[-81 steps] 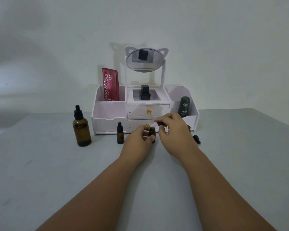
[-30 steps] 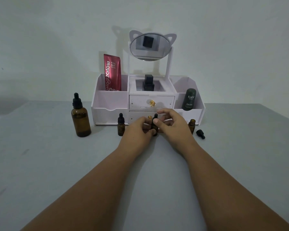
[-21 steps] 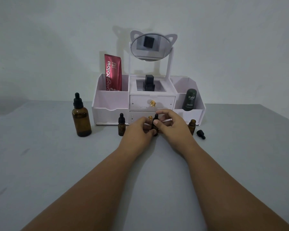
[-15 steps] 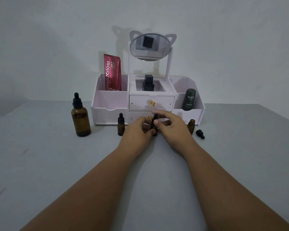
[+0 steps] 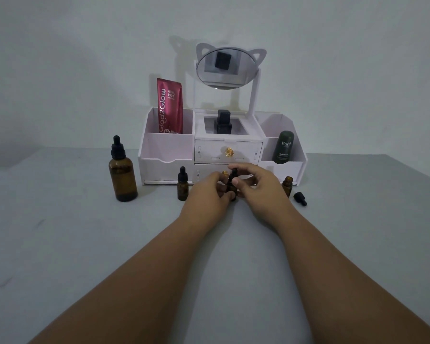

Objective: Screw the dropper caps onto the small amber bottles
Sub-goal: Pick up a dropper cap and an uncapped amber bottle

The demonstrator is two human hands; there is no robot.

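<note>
A small amber bottle (image 5: 232, 191) stands on the grey table, just in front of the organizer, and my left hand (image 5: 209, 193) grips its body. My right hand (image 5: 256, 187) pinches the black dropper cap (image 5: 233, 173) on top of it. To the left stands a capped small amber bottle (image 5: 182, 186). Right of my hands is an uncapped small amber bottle (image 5: 287, 185), and a loose black dropper cap (image 5: 300, 198) lies beside it. My fingers hide most of the held bottle.
A white organizer (image 5: 168, 155) with drawers and a cat-ear mirror (image 5: 226, 67) stands against the wall, holding a red tube (image 5: 169, 105), a black bottle (image 5: 223, 122) and a dark green stick (image 5: 283, 150). A large capped amber dropper bottle (image 5: 122, 173) stands at the left.
The right hand brought the black cap down onto the bottle held by the left hand. Since then its fingers have shifted slightly around the cap. The bottle has stayed in place.
</note>
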